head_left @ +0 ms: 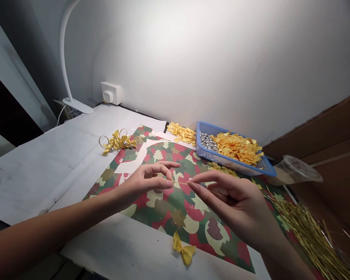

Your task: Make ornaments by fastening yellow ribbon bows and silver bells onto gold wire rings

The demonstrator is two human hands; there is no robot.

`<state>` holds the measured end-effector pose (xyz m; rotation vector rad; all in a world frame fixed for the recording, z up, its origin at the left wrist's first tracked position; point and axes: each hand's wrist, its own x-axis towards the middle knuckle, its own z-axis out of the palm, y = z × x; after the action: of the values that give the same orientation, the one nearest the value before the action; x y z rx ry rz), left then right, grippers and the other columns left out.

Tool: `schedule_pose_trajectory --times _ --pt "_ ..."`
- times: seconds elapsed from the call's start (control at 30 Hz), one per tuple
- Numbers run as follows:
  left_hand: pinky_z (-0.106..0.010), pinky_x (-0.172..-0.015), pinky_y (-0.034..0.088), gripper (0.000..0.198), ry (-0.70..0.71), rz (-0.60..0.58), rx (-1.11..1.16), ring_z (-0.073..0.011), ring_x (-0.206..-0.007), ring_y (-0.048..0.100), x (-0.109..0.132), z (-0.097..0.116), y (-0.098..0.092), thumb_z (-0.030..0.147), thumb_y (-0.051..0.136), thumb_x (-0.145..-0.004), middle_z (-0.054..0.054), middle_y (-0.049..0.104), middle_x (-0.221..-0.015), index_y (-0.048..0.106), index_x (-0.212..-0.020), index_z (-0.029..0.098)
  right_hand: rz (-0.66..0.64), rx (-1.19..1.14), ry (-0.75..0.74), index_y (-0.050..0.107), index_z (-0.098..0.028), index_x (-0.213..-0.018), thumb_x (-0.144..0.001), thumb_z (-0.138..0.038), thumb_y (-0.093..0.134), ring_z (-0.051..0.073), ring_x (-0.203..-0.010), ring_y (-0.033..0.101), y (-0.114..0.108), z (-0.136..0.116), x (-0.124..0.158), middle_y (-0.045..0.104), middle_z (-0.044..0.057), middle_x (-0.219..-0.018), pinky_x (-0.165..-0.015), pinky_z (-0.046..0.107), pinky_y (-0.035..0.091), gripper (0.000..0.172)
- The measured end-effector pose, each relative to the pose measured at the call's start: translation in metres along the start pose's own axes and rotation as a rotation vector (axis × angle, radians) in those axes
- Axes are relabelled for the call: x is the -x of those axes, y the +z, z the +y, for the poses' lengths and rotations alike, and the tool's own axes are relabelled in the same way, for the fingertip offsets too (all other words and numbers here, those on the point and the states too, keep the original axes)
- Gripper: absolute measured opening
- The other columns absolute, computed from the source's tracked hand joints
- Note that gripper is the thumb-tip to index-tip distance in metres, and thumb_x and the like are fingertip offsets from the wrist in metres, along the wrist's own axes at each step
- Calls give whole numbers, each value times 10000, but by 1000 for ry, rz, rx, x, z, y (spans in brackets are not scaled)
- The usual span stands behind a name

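Over the patterned red and green sheet [177, 217], a thin gold wire [180, 182] stretches between my two hands. My left hand [154, 177] pinches one end between thumb and a finger, the other fingers spread. The thumb and index finger of my right hand [227, 194] close on the wire too, and its rest runs back under that palm. A yellow bow [184, 249] lies at the sheet's front edge. Several finished-looking yellow bows with silver beads and wire loops [119, 142] sit in a cluster at the back left.
A blue basket [236, 166] holds silver beads and yellow bows by the wall. More yellow bows [182, 133] lie left of it. Gold wires [312, 233] are bundled at the right, near a clear plastic tub [300, 170]. A white lamp [78, 105] stands back left.
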<state>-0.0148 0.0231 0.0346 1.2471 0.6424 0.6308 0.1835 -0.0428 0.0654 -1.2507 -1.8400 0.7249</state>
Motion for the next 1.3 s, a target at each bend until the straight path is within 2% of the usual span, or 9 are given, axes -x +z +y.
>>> schedule_pose_trajectory --times 0.17,0.37,0.53,0.73,1.0,1.2,1.3 --pt "-297 -736 438 125 7 18 0 -272 -1387 275 1 0 -1 284 699 -704 -57 562 -1287 624 -647 203 -12 7 11 637 -175 -792 -881 -301 564 65 -416 173 -2 0 0 203 -91 -480 -388 219 148 171" --pt "-323 -742 445 151 -23 61 -12 -308 -1328 371 3 3 -1 318 722 -694 -46 459 -1398 631 -668 200 19 2 73 650 -177 -774 -872 -327 568 69 -424 160 -2 -7 -1 200 -92 -466 -406 238 134 197" --pt "-336 -736 452 153 -13 59 -19 -322 -1300 401 3 3 -1 312 718 -694 -55 447 -1409 624 -668 195 26 -21 119 651 -167 -766 -869 -339 567 72 -433 154 -1 -12 -2 207 -92 -461 -421 255 126 217" --pt "-345 -760 453 152 -29 52 -36 -318 -1262 440 3 3 -1 312 715 -699 -40 444 -1413 625 -672 193 -19 -46 92 645 -168 -776 -868 -339 570 66 -414 157 -4 -8 -3 200 -97 -459 -402 245 120 209" --pt "-343 -757 466 163 -23 37 -41 -305 -1200 495 4 3 -1 315 719 -697 -33 449 -1405 624 -665 187 29 -42 140 657 -171 -768 -862 -351 588 71 -431 158 -3 -10 -2 196 -90 -464 -420 256 121 215" --pt "-339 -769 468 148 -15 28 -51 -314 -1308 390 4 4 -1 303 718 -706 -26 458 -1407 626 -668 194 -13 -34 61 658 -174 -787 -873 -325 577 68 -416 162 -7 -5 -5 188 -90 -471 -393 235 133 192" --pt "-347 -788 467 139 -17 25 -51 -307 -1316 383 4 5 -1 294 713 -715 -25 457 -1407 624 -674 195 -13 -30 72 658 -172 -784 -871 -329 577 68 -414 163 -7 -6 -4 193 -91 -467 -394 236 136 197"
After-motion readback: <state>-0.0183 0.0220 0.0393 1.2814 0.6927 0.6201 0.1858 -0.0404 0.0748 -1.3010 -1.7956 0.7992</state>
